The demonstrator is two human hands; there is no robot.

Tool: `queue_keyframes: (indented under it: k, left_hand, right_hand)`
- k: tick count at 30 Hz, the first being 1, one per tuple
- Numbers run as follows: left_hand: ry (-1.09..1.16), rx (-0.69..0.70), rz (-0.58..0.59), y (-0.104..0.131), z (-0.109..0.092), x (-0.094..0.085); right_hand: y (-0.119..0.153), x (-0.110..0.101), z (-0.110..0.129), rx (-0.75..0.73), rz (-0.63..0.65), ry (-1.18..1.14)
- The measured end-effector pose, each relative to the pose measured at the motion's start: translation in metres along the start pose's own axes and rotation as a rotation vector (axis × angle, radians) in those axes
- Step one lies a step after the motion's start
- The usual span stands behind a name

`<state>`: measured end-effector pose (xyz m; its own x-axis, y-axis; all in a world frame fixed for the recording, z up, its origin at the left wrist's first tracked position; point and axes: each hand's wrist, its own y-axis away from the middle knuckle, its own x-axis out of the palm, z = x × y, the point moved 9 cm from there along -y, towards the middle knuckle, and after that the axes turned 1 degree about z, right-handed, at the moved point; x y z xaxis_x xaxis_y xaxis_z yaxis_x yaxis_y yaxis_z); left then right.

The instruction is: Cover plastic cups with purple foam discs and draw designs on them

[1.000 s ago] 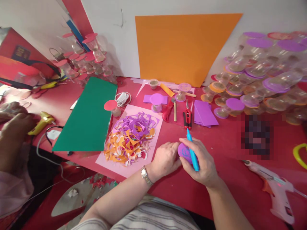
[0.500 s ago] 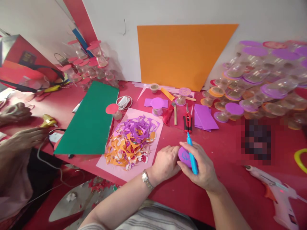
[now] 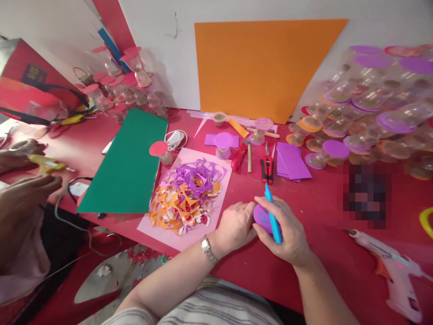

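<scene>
A purple disc (image 3: pixel 260 216) with blue marks on its face lies between my hands; whatever is beneath it is hidden. My left hand (image 3: pixel 237 223) is closed at the disc's left edge, its fingertips mostly out of sight. In my right hand (image 3: pixel 287 232) is a slim blue pen (image 3: pixel 274 221), slanting across the disc with its narrow end pointing away from me. The right thumb and fingers also curve around the disc's near and far edges. Just beyond the pen's narrow end lie red-and-black pliers (image 3: pixel 267 169).
Purple and orange scraps (image 3: pixel 186 196) heap on a pink sheet (image 3: pixel 176 243). A green board (image 3: pixel 125 167) lies at left, near a co-worker's hands with a yellow glue gun (image 3: pixel 47 165). Sand timers (image 3: pixel 334 149) stack at right, behind a white glue gun (image 3: pixel 385 257).
The co-worker's yellow glue gun has moved left, into that person's hands. My hands keep nearly the same hold on the pen and disc. The camera view has shifted slightly.
</scene>
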<state>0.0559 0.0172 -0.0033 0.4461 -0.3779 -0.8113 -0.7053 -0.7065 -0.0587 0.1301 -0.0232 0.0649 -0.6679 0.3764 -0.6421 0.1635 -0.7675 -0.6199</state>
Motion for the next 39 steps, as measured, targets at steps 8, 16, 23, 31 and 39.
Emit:
queue_keyframes:
  k: [8,16,23,31,39]
  left_hand:
    - [-0.032,0.017,-0.008,0.0003,-0.0017,-0.0014]
    - [-0.050,0.006,-0.001,0.0007,-0.0004,0.0004]
    - [-0.063,0.010,-0.005,0.0007,-0.0007,0.0012]
    - [-0.046,0.016,-0.008,0.0018,0.0000,0.0029]
    - [-0.041,0.016,0.023,0.0018,-0.0033,0.0023]
  right_hand:
    - [0.0004,0.0007,-0.0005,0.001,0.026,0.000]
    - [0.0003,0.0009,-0.0007,0.008,0.033,-0.006]
    - [-0.0003,0.0013,-0.0017,0.027,0.046,-0.022]
    - [0.0011,0.0013,-0.0013,0.005,0.048,0.000]
    - [-0.0047,-0.0027,0.0065,-0.054,0.035,0.048]
